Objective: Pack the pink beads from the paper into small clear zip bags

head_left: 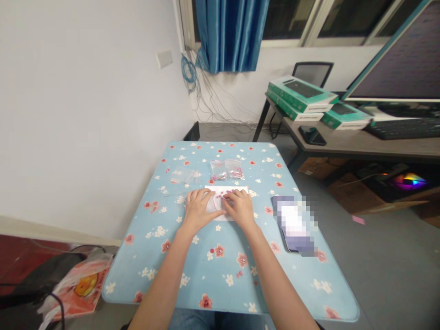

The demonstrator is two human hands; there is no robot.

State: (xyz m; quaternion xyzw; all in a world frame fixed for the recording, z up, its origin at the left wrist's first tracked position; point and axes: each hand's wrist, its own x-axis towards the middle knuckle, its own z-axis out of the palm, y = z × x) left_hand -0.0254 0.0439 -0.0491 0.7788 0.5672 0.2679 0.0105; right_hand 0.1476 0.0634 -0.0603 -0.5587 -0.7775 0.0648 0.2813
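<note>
A small white sheet (220, 217) lies on the flowered table, with a thin red curved line on it. Several tiny pink-purple bead-like pieces (220, 196) are on its upper part. My left hand (199, 207) rests over the sheet's left edge, fingers spread and thumb stretched across the paper. On the right side of the sheet, my right hand (240, 208) has its fingers bent and drawn toward the thumb beside the pieces; whatever is between the fingertips is too small to name. Beyond the sheet lie two clear bags (235, 170) containing pink pieces.
Another clear bag (185, 176) lies at the left on the blue flowered tabletop (213, 284). A phone-like device (292, 224), partly blurred, is near the right edge. The wall (85, 114) borders the left; a desk (337, 140) with green keyboard boxes (302, 94) stands to the right.
</note>
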